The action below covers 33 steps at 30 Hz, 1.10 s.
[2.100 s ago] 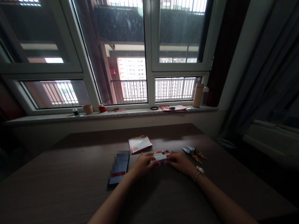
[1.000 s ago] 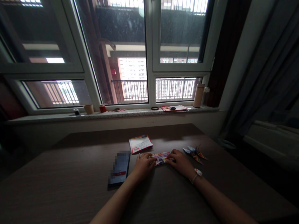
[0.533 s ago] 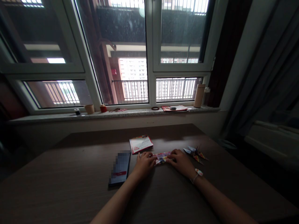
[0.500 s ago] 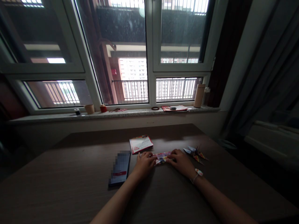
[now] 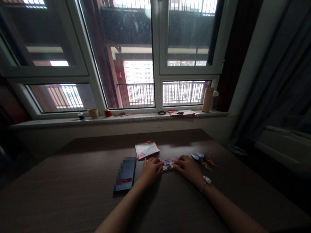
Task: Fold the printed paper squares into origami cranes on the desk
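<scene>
A small colourful printed paper point(image 5: 169, 163), folded into a narrow strip, lies on the dark wooden table point(image 5: 73, 200). My left hand point(image 5: 150, 170) presses on its left end with curled fingers. My right hand point(image 5: 188, 167), a bracelet at its wrist, presses on its right end. Both hands rest on the tabletop with the paper between them.
A phone point(image 5: 125, 174) lies left of my left hand. A red-and-white leaflet point(image 5: 146, 149) sits just beyond the hands. Folded paper figures point(image 5: 203, 160) lie to the right. The windowsill holds cups point(image 5: 93, 113), papers point(image 5: 182, 112) and a tall flask point(image 5: 208, 99).
About two seconds ago the paper was wider, held slightly raised; now it is a narrower folded strip pressed flat on the table. Since half a second ago hardly anything has moved.
</scene>
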Tool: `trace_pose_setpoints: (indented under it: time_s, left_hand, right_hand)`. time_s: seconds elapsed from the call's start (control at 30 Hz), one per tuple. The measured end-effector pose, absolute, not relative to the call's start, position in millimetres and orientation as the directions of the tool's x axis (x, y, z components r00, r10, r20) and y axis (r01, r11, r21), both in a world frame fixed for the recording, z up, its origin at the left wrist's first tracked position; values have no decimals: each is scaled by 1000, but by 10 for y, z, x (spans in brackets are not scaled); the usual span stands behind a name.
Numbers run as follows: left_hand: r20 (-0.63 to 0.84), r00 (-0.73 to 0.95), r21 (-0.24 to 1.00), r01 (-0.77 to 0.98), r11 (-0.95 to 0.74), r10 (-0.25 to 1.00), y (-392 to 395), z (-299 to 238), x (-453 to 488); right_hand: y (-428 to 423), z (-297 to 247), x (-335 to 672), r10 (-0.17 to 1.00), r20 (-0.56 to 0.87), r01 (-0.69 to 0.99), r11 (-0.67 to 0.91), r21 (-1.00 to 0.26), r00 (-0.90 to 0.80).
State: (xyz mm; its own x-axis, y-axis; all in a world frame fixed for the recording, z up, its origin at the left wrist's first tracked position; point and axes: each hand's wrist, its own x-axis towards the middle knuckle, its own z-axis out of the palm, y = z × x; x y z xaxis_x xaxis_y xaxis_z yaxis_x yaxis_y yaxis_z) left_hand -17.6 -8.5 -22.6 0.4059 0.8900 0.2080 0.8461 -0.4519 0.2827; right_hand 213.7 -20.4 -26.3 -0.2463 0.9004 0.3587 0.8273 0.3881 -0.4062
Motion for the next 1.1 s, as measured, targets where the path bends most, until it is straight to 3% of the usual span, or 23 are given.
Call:
trace_pose_setpoints:
  time_s: [0.43, 0.73, 1.1]
  left_hand:
    - [251, 408, 296, 831, -471, 878, -26, -264, -180]
    - [251, 405, 269, 843, -466, 879, -9, -318, -168]
    - [217, 398, 272, 852, -447, 891, -11, -272, -145]
  right_hand:
    - [-215, -239, 2122, 897, 367, 836, 389, -387, -247]
    - [-213, -265, 2100, 911, 345, 757, 388, -526, -228]
    - [-199, -276, 2100, 914, 337, 770, 379, -513, -226]
